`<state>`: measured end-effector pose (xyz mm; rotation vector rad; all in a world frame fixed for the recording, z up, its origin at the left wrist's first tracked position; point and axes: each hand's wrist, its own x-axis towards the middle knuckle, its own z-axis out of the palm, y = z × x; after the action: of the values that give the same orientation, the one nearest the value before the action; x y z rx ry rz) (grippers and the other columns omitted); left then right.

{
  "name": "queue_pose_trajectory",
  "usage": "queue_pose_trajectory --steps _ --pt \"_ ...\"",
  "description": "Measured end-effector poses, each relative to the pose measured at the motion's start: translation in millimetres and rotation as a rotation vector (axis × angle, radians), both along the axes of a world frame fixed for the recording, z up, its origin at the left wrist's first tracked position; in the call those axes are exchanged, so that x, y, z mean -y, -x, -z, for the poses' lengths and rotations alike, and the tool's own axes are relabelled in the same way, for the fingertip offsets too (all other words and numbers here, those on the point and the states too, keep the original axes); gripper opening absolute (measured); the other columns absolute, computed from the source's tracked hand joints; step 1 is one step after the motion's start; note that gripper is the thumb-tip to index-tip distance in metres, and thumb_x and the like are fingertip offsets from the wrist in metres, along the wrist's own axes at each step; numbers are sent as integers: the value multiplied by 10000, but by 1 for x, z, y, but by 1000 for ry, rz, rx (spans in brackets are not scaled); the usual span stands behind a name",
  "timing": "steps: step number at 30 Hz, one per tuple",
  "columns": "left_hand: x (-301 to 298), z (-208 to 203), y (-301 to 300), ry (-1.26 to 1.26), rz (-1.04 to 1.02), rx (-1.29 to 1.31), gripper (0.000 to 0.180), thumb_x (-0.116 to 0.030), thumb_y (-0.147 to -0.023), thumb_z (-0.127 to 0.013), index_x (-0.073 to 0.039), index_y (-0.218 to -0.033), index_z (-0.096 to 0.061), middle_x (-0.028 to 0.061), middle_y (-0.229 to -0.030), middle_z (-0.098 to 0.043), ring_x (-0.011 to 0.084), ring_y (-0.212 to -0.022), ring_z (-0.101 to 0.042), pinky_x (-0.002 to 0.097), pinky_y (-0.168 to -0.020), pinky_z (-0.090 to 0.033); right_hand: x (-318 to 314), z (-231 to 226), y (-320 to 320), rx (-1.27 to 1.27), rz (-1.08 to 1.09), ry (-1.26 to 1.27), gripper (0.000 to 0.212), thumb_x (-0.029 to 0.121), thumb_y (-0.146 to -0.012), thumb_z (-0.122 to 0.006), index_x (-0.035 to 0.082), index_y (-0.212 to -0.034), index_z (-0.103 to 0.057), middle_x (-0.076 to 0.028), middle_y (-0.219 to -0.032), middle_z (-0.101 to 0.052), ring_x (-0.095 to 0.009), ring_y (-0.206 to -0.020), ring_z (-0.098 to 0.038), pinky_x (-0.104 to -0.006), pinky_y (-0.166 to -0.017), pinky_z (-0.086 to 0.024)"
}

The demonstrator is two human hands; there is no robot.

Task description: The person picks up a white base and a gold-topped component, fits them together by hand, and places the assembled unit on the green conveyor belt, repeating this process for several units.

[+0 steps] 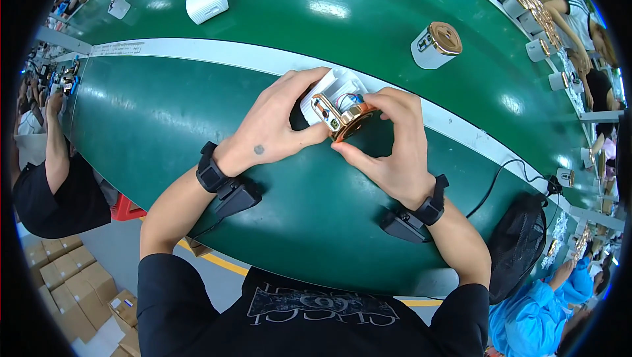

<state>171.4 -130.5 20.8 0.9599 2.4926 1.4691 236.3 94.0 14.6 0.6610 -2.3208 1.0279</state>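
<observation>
Over the far side of the near green worktop, my left hand (273,120) is wrapped round a white ribbed plastic housing (342,84), which is tilted with its inside showing. Fingers and thumb of my right hand (401,150) grip a shiny copper-gold cap (355,125) at the housing's mouth. The cap stands tipped away from the housing, and thin red and blue wires (349,100) show in the gap between them. My left thumb touches the near edge of the gold part. What the wires join to is too small to tell.
Beyond a white rail (217,52) runs a green belt with a gold-topped white unit (434,46) and a white shell (207,4) lying on its side. A black mesh bag (520,245) and cable are at right. People work on both sides; cartons (82,284) stand lower left.
</observation>
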Motion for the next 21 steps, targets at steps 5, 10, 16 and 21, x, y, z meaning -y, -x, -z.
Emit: queue_pose_trajectory --steps 5,10,16,21 --pt "0 -6 -1 34 23 -16 702 -223 -744 -779 -10 -1364 -529 202 -1148 -631 372 -1064 -614 422 -927 -497 0 -7 -2 -70 10 22 668 300 -776 -858 25 -1299 -547 -131 -1171 -593 -259 -1065 -577 -346 -869 -489" --pt "-1 -11 -4 72 131 -35 695 -261 -775 -796 -14 -1367 -528 203 -1205 -634 370 -1085 -614 422 -930 -502 -9 -10 -7 138 -69 263 515 309 -886 -716 8 -1281 -580 -152 -1135 -585 -279 -983 -610 -354 -813 -515" --pt "-2 -9 -7 16 242 -39 689 -256 -829 -791 -24 -1397 -477 211 -1318 -606 375 -1102 -626 420 -951 -513 -6 -10 -4 309 3 415 654 537 -1008 -412 -14 -1328 -558 -136 -1149 -553 -231 -1025 -571 -324 -889 -454" --pt "-2 7 -9 -155 268 -40 706 -174 -853 -784 -42 -1412 -373 209 -1356 -587 394 -1092 -640 432 -935 -526 -6 -5 -3 250 46 313 675 556 -1032 -372 -16 -1344 -548 -112 -1160 -526 -200 -1028 -545 -310 -916 -426"
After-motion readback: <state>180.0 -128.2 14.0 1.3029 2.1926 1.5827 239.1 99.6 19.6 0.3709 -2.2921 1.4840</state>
